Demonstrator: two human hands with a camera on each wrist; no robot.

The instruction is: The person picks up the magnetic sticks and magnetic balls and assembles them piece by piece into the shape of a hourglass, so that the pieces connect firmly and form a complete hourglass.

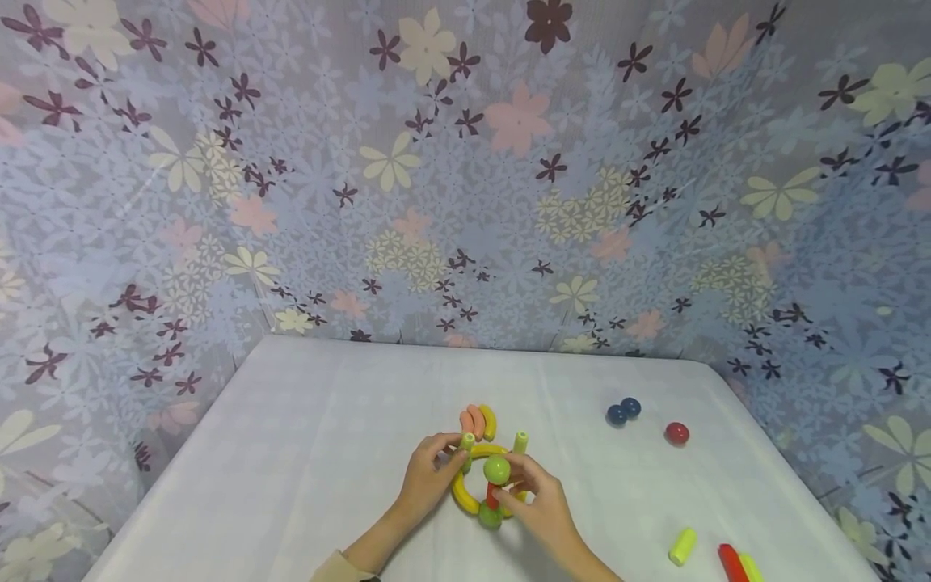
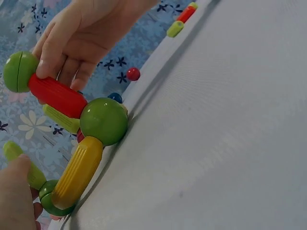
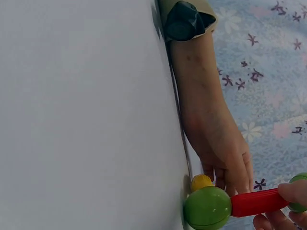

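On the table lies a ring of yellow curved rods joined by green balls, part of a ball-and-rod building toy. My left hand pinches a light green rod that stands up from a green ball on the ring's left. At the near side, my right hand grips a red rod near its top, just under a green ball. The red rod's lower end meets another green ball in the ring. A second light green rod stands at the ring's far right.
Behind the ring lie two orange curved rods and a yellow one. To the right are two blue balls and a red ball. Nearer are a loose light green rod and a red rod beside another light green one.
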